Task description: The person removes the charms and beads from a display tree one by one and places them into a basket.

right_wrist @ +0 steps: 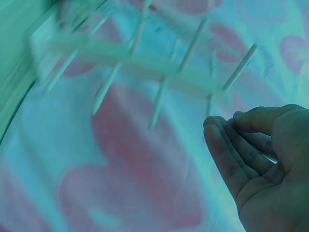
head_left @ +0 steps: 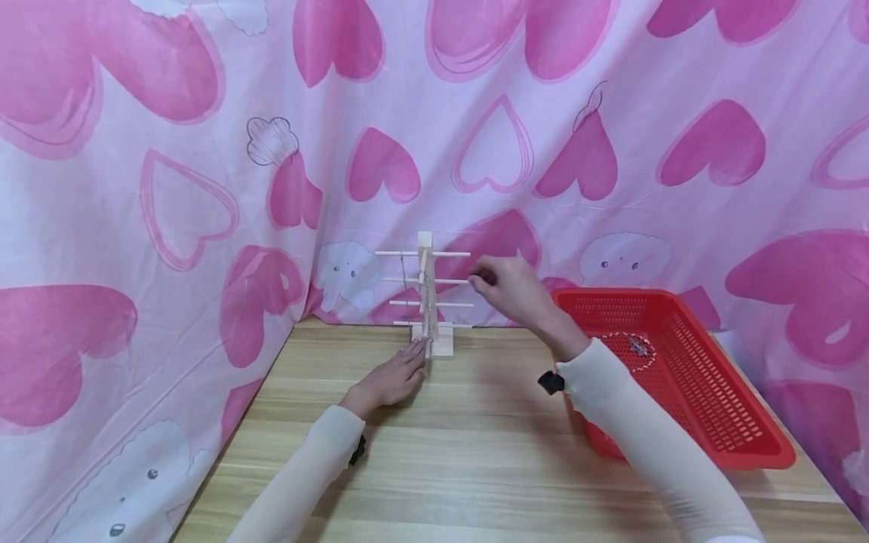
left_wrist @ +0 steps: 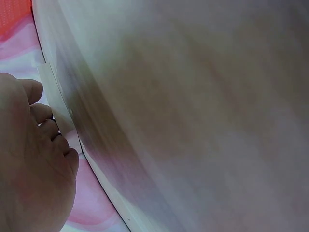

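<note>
Head view: wooden rack [head_left: 431,296] upright, long axis vertical, side pegs [head_left: 451,282] horizontal.

My right hand [right_wrist: 268,188]: fingertips near one peg end of wooden rack [right_wrist: 149,68]; heart-print cloth [right_wrist: 140,174] behind, rack blurred.

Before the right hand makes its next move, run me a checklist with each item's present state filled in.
1. Wooden rack upright on the table: ok.
2. Left hand down by the rack's foot, fingers extended: ok. Whether it presses on the base: cannot tell.
3. Right hand close to the tip of a right-side peg: ok.
4. Something pinched in the right fingertips: cannot tell; nothing shows clearly.
5. Thin chain hanging from the top left peg: ok.
6. Red basket emptied: not ok; a beaded loop lies in it.
</note>
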